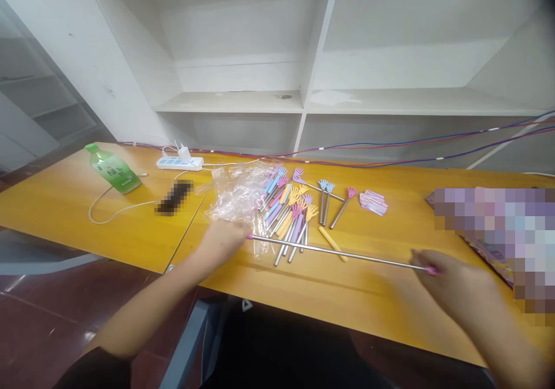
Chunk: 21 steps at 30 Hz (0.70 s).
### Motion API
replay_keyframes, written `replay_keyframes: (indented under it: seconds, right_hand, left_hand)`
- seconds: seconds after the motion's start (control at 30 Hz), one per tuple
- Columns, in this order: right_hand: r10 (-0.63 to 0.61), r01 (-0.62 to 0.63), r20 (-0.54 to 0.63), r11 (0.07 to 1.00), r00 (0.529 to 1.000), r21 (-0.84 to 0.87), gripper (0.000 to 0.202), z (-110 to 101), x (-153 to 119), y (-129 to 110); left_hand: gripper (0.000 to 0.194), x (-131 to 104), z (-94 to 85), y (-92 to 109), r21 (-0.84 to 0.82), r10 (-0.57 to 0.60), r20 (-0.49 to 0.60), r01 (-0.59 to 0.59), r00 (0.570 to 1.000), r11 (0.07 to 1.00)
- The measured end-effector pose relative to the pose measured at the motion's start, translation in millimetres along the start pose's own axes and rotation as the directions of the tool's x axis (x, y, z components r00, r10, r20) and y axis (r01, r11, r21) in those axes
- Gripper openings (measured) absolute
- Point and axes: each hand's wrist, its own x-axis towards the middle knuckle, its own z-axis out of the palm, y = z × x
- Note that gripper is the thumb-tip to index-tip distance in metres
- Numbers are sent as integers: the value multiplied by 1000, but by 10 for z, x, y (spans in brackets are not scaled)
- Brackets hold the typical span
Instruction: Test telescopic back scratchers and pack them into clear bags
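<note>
- The fingers of my left hand [228, 241] are curled closed on one pink end of a slim, extended silver metal rod [329, 251]; those of my right hand [442, 270] are closed round its other end, where pink also shows. Motion blurs my right hand, so I cannot tell how each finger sits, nor the exact shape of either pink end.
- The rod's long axis runs left to right across my front, its right end slanting a little nearer to me. It looks straight, smooth and shiny, held above the table.
- My left forearm reaches forward and rightward, knuckles up; my right forearm comes in from the lower right corner, its fist turned inward.
- Beyond the rod lie hand-shaped plastic scratchers with silver metal shafts [311, 212], their heads pink, yellow, blue and purple. Most heads point away from me, the shafts toward me.
- A smooth yellow stick [333, 244] lies slantwise just right of that pile.
- Clear, crinkled plastic wrapping [236, 195] spreads left of the scratchers; glossy pink-purple cards [373, 202] lie to their right.
- Farther left are a green-labelled plastic bottle [115, 169] and a white power strip [180, 163], all on the yellow-orange table [355, 296], with white shelving [368, 100] behind.
</note>
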Motion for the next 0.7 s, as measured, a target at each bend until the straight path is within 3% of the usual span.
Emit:
replay_keyframes:
  seconds: [0.03,0.13,0.23,0.3,0.47,0.7]
  right_hand:
    - [-48,47,52,999,997,16,23,70,-21,-320]
    - [-235,234,33,971,971,40,20,286,-168,-1282]
    - [-305,306,33,952,952,2,21,443,-307,-1795]
    - [-311,312,72,950,948,3,20,507,-342,-1836]
    - [-330,330,159,944,930,26,23,589,-339,-1661]
    - [-353,355,85,935,932,-7,36,495,-311,-1720]
  left_hand:
    - [18,77,-12,207,-19,22,5,-22,1000,1000]
    - [17,260,16,743,-75,121,33,-118,992,990]
    - [21,322,45,979,-143,191,82,-178,978,974]
    - [23,316,35,991,-143,189,124,-171,974,975]
    - [24,288,5,950,-114,173,162,-155,972,981]
    - [24,270,-17,981,-179,170,126,-146,977,973]
